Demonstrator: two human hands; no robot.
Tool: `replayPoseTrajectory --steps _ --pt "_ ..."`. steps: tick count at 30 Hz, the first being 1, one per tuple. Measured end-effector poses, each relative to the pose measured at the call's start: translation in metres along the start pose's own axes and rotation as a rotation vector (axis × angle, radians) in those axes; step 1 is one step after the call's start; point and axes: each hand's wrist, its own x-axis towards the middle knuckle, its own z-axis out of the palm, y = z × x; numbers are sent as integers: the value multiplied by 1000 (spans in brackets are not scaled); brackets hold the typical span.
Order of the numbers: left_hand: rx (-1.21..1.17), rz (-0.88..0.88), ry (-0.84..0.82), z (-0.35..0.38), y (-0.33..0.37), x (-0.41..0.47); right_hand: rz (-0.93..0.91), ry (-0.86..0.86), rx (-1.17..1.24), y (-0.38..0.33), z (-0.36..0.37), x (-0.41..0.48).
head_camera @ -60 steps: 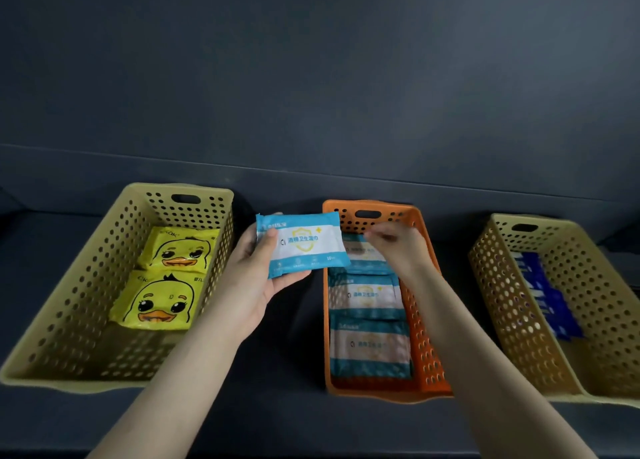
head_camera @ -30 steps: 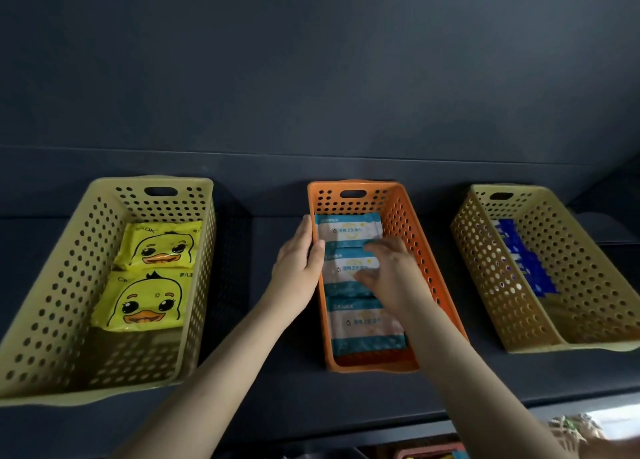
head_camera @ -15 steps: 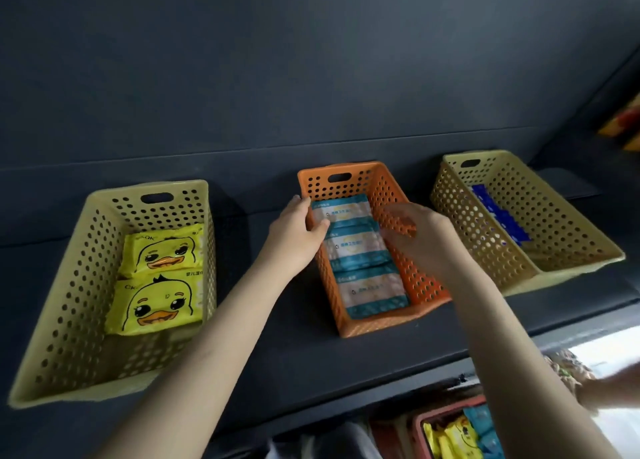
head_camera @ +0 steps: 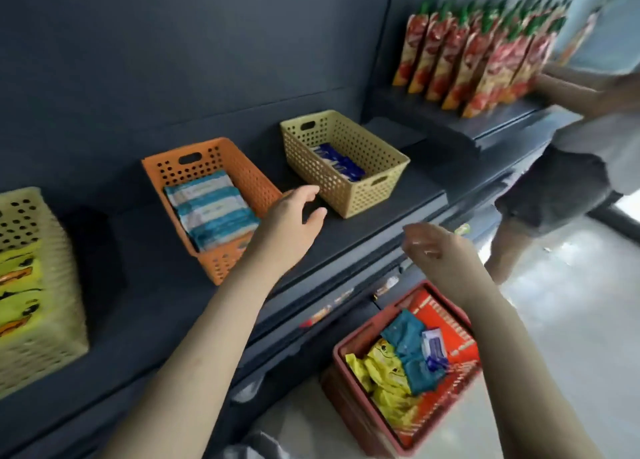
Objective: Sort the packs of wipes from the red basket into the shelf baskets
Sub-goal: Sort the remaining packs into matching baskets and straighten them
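- Both hands have left the orange basket [head_camera: 258, 178]; left hand [head_camera: 294, 216] hovers by its right wall, right hand [head_camera: 436, 250] swings toward the red basket [head_camera: 349, 410] on the floor, near right; each is loosely spread and holds nothing
- Remaining packs of wipes [head_camera: 391, 372] lie jumbled in it
- They look light, soft and slick; pinch one by a flat edge

This was a shop aisle, no question. Dark shelves [head_camera: 363, 223] carried a row of identical snack pouches [head_camera: 478, 53] and baskets of wipes [head_camera: 360, 195]. A red shopping basket [head_camera: 349, 394] sat on the floor.
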Motion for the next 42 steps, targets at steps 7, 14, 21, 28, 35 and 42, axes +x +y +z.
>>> replayPoseTrajectory --steps 7,14,21,28,35,42 --pt "-58 -32 -316 152 59 -98 274 -95 -67 136 -53 -117" --pt "-31 -289 -572 242 51 -159 421 -243 -19 244 -34 -158" --pt "-79 -625 -659 307 -4 -159 506 -387 55 304 14 -128" --pt "-188 -987 -599 403 -76 -143 536 -533 0 386 85 -68" --pt "-136 -1333 -450 493 -125 -152 557 -652 -28 464 157 -25" --pt "-83 -1458 -175 545 -154 -155 611 -804 -73 520 231 6"
